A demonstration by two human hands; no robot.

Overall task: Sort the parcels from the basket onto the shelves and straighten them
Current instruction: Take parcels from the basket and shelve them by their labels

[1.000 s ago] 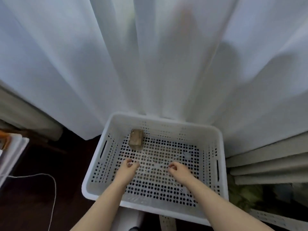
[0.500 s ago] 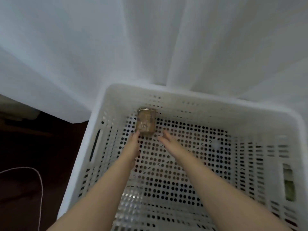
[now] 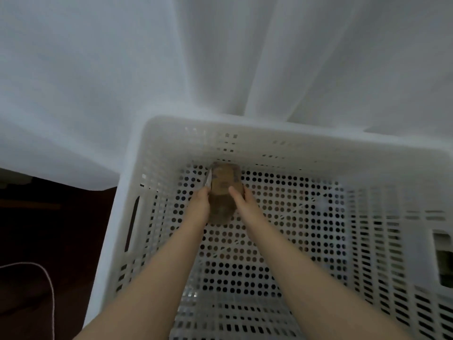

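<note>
The left hand (image 3: 199, 205) and right hand (image 3: 242, 204) clasp the parcel (image 3: 223, 184) by its long sides, fingers curled round it. Its length points toward the far wall of the basket (image 3: 306, 136).

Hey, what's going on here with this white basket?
A person is reaching into the white perforated basket with both hands. The left hand and right hand grip a small brown parcel from either side, close to the basket's far wall. A white curtain hangs behind; no shelves are in view.

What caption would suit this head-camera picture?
Inside a white perforated basket, left hand and right hand grasp a brown parcel.
</note>
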